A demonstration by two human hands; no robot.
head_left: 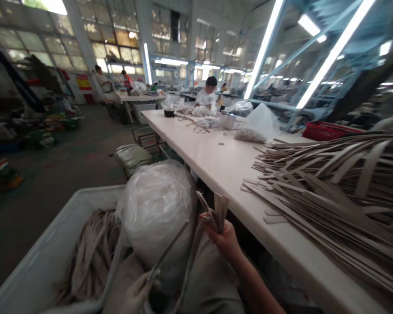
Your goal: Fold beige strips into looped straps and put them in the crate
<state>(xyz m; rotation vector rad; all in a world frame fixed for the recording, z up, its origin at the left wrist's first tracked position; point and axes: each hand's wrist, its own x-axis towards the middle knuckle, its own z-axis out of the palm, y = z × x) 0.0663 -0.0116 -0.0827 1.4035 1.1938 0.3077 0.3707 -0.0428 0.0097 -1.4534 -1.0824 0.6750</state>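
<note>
My right hand point(225, 240) is closed around a bunch of flat grey-beige straps point(220, 211), held in front of the table edge. Their short ends stick up above the fist, and one strap hangs down in a loop toward my lap. Low in the view, my left hand point(140, 290), which seems to wear a pale glove, pinches a thin strap point(170, 247) that slants up to the right. That hand is somewhat blurred. To the right, a big pile of similar straps point(327, 187) lies on the white table point(209, 152).
A pale plastic bin point(52, 244) with loose straps point(93, 257) stands at my left. Beside it sits a bulky clear plastic bag point(159, 200). Glasses point(201, 130), a bag of small pieces point(255, 128) and a red container point(329, 131) rest on the table. A person point(205, 93) sits beyond.
</note>
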